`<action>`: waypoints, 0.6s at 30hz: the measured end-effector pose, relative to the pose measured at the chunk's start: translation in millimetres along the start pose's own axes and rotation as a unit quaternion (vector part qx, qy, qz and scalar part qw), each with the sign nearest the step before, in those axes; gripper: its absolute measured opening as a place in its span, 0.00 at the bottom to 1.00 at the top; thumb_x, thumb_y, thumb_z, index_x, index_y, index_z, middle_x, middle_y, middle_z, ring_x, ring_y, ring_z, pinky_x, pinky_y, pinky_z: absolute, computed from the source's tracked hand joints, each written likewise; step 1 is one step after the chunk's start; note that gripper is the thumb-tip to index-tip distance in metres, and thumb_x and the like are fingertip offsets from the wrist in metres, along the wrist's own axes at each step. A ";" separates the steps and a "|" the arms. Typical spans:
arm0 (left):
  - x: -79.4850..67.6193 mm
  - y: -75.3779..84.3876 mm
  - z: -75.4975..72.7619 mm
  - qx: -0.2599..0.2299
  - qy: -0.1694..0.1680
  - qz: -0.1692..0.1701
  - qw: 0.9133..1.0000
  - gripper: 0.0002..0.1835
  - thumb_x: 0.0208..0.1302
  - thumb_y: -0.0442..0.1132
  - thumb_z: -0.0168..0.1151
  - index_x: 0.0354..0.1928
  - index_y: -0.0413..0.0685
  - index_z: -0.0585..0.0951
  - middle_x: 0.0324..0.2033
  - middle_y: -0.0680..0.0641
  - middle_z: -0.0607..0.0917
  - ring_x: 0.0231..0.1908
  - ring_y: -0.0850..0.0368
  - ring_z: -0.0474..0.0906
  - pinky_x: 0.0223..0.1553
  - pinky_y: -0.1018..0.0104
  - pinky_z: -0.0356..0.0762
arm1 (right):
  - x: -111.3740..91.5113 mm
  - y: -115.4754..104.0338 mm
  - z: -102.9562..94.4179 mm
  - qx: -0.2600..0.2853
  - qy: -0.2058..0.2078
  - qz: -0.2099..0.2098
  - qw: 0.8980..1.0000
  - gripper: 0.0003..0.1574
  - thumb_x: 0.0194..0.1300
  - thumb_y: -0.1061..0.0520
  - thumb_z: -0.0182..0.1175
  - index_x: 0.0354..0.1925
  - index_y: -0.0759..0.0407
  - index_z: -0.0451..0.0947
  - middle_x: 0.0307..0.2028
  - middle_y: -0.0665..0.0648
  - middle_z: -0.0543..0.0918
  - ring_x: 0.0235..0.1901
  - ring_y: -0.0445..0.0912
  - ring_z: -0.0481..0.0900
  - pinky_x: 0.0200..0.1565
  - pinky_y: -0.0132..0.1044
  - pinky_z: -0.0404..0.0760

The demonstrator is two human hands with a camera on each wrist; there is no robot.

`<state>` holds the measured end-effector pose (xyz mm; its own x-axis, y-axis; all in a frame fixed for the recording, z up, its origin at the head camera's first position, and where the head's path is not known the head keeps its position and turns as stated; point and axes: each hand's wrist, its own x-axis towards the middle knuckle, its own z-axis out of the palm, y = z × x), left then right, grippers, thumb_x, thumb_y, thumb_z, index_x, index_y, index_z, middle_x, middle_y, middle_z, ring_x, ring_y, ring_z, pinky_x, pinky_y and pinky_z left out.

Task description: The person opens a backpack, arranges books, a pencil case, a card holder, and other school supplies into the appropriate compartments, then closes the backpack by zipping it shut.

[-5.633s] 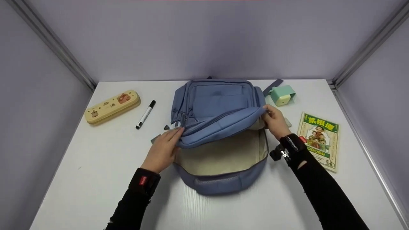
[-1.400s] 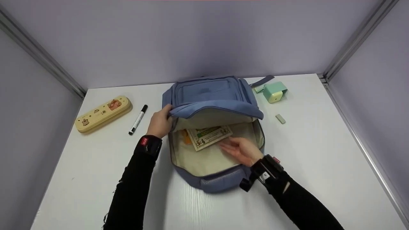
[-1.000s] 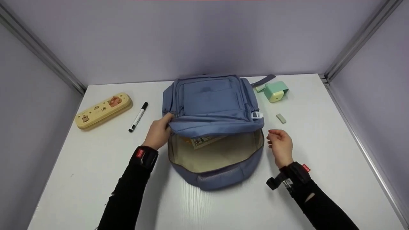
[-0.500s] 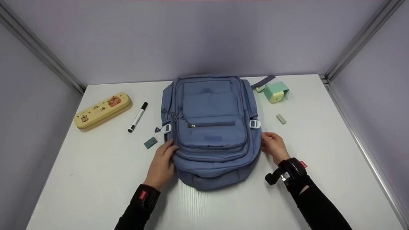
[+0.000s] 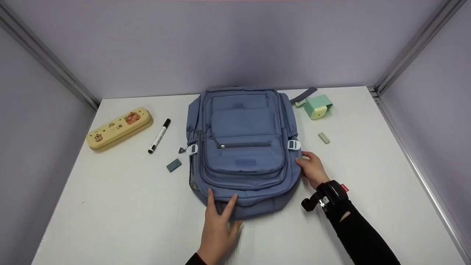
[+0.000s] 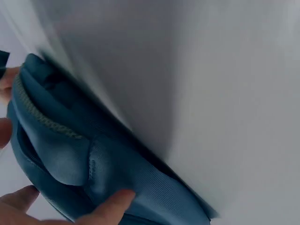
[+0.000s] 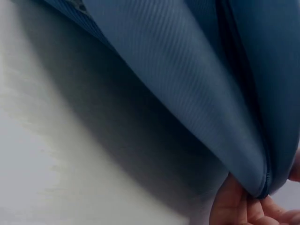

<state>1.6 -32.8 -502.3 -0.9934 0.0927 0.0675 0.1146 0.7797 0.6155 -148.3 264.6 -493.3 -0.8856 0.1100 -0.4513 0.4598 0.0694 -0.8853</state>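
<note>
A blue backpack [image 5: 239, 121] lies front side up on the white table, its main flap down over the opening. At the bag's near end my left hand [image 5: 218, 230] has its fingers spread and straight, the tips at the flap's edge. In the left wrist view, fingertips [image 6: 119, 199] overlap the blue fabric. My right hand [image 5: 312, 170] pinches the bag's right side near a white buckle [image 5: 293, 145], thumb on top. The right wrist view shows its curled fingers [image 7: 229, 206] under the zipped seam. The inside of the bag is hidden.
To the left are a yellow pencil case [image 5: 119, 129], a black-and-white marker [image 5: 159, 136] and a dark green eraser-like block [image 5: 174, 165]. A mint-green box-shaped thing [image 5: 318, 106] and a small grey block [image 5: 323, 138] lie right. Panels [image 5: 235, 44] wall in the table [image 5: 121, 206].
The book went from the table into the backpack. My right hand came out and took the bag's right side. The flap came down, and my left hand moved from the left side to the near end.
</note>
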 end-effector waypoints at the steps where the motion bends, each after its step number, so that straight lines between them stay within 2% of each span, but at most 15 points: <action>1: 1.7 -1.2 0.9 -0.003 -0.016 -0.005 1.000 0.40 0.56 0.42 0.73 0.71 0.62 0.70 0.73 0.22 0.48 0.69 0.23 0.61 0.61 0.36 0.71 | -1.1 1.4 0.4 0.001 0.001 -0.002 1.000 0.35 0.72 0.61 0.52 0.71 0.72 0.54 0.31 0.43 0.80 0.26 0.31 0.77 0.31 0.25 0.75; 3: 5.5 -5.1 0.5 -0.011 -0.043 -0.009 0.999 0.41 0.57 0.40 0.72 0.73 0.62 0.67 0.74 0.21 0.46 0.70 0.22 0.57 0.62 0.35 0.70 | -3.4 4.4 1.8 -0.002 0.008 -0.006 1.000 0.33 0.71 0.62 0.52 0.69 0.72 0.55 0.31 0.43 0.80 0.26 0.31 0.77 0.31 0.25 0.75; 6: 11.2 -11.8 -5.5 -0.020 -0.063 -0.001 0.998 0.42 0.57 0.38 0.72 0.73 0.61 0.66 0.73 0.20 0.46 0.70 0.21 0.56 0.63 0.34 0.68 | -8.6 8.3 4.8 -0.010 0.019 -0.008 1.000 0.30 0.71 0.63 0.53 0.66 0.72 0.57 0.29 0.43 0.80 0.26 0.31 0.76 0.31 0.25 0.75; 13: 28.6 -34.6 -16.2 -0.011 -0.069 0.022 0.997 0.40 0.56 0.38 0.73 0.72 0.59 0.69 0.73 0.20 0.50 0.71 0.24 0.58 0.64 0.38 0.70 | -22.8 18.1 14.2 -0.024 0.049 -0.003 0.998 0.14 0.67 0.66 0.54 0.48 0.70 0.63 0.25 0.46 0.78 0.21 0.34 0.75 0.26 0.27 0.75; 18: 47.6 -53.3 -26.5 -0.001 -0.069 0.046 0.997 0.39 0.54 0.32 0.72 0.70 0.55 0.72 0.72 0.18 0.51 0.70 0.22 0.58 0.63 0.39 0.72 | -33.7 24.6 23.7 0.022 0.029 0.024 0.999 0.11 0.65 0.67 0.55 0.40 0.65 0.61 0.24 0.49 0.76 0.18 0.37 0.77 0.22 0.30 0.79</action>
<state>-51.9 -86.3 -511.0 -0.9685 0.2484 0.0158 0.2055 0.7625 0.6134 -108.7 239.1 -502.6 -0.8567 0.1699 -0.4871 0.4971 0.0193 -0.8675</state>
